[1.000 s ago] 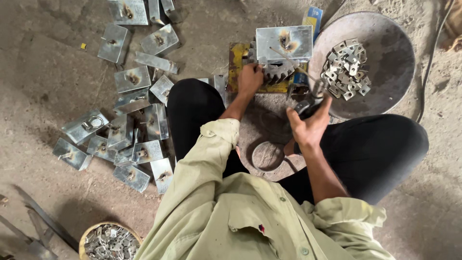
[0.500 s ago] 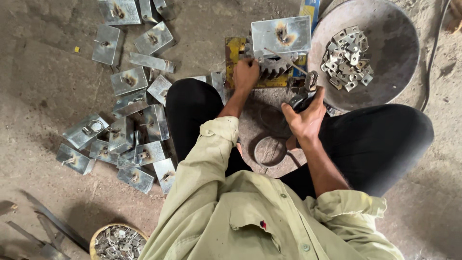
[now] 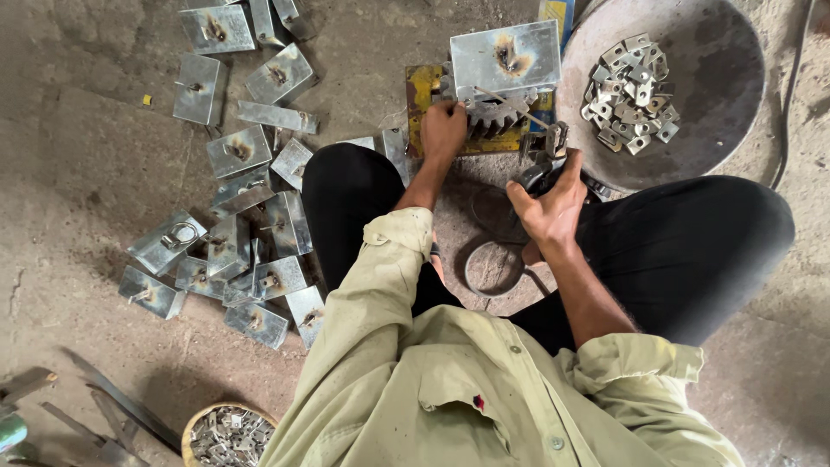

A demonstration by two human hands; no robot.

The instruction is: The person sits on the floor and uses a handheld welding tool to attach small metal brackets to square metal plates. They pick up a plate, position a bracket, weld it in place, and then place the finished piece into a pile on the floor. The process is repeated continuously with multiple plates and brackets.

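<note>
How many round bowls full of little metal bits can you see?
2. A big round metal pan sits on the floor at the upper right, beyond the right hand. A small yellow-rimmed bowl sits at the bottom left edge, partly cut off. More may lie out of view.

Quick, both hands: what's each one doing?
Left hand: closed on the toothed metal piece.
Right hand: closed around a dark tool handle.

Small metal-fabrication workshop, work done at ground level; bare, dusty concrete floor (image 3: 78, 130); scorched welded steel plates (image 3: 233, 225) heaped at left; round metal pan (image 3: 718, 78) of small brackets far right; toothed gear (image 3: 501, 117) on a yellow jig; scrap strips near left.
</note>
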